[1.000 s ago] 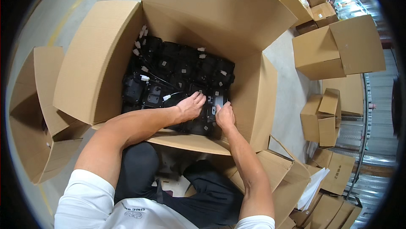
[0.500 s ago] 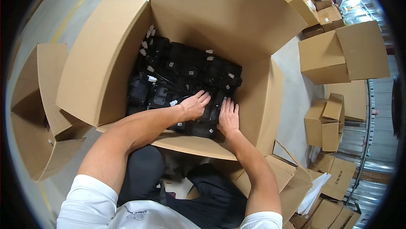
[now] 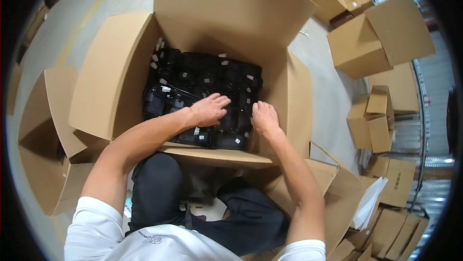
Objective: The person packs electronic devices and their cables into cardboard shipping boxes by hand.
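Black parts (image 3: 207, 80) fill open carton (image 3: 111, 73) (tightly packed); left hand (image 3: 208, 110), right hand (image 3: 264, 117) flat on them, each grip spread.

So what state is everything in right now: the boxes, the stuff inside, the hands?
Large cardboard box: open, flaps spread.
Black devices: packed inside in rows.
Left hand: flat on the devices, gripping nothing.
Right hand: flat on them too.
Empty box: open.
Far box: open.

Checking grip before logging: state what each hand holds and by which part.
Nothing is clearly held. The left hand and right hand rest palm-down on the black parts in the cardboard box; fingers aren't closed around any.
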Demonstrator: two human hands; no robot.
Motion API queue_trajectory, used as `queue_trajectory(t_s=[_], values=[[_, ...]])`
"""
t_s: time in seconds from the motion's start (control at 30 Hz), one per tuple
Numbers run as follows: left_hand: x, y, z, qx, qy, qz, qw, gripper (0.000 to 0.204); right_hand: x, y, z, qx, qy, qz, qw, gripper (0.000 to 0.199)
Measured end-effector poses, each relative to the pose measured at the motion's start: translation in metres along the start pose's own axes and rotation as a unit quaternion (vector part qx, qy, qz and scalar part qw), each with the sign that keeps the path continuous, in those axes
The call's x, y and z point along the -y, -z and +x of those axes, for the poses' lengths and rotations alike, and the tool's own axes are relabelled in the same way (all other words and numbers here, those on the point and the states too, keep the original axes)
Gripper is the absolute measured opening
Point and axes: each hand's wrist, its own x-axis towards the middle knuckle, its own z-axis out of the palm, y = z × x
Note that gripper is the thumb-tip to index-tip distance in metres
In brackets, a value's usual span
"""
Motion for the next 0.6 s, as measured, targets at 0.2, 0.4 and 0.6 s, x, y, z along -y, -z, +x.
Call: queue_trajectory(t_s=[0.2,0.4,0.6], values=[[-0.032,0.086,-0.032,-0.049,0.115,-0.205,0.971,0.043,-0.049,0.123,-0.116,-0.187,0.020,0.149,0.971,0.042],[-0.021,0.083,-0.174,-0.157,0.354,-0.284,0.877,0.034,-0.109,0.131,-0.302,-0.362,-0.267,0.236,0.861,0.042],[-0.007,0.045,-0.198,-0.235,0.387,-0.253,0.855,0.027,-0.117,-0.121,-0.538,-0.132,-0.608,0.353,0.699,0.036]])
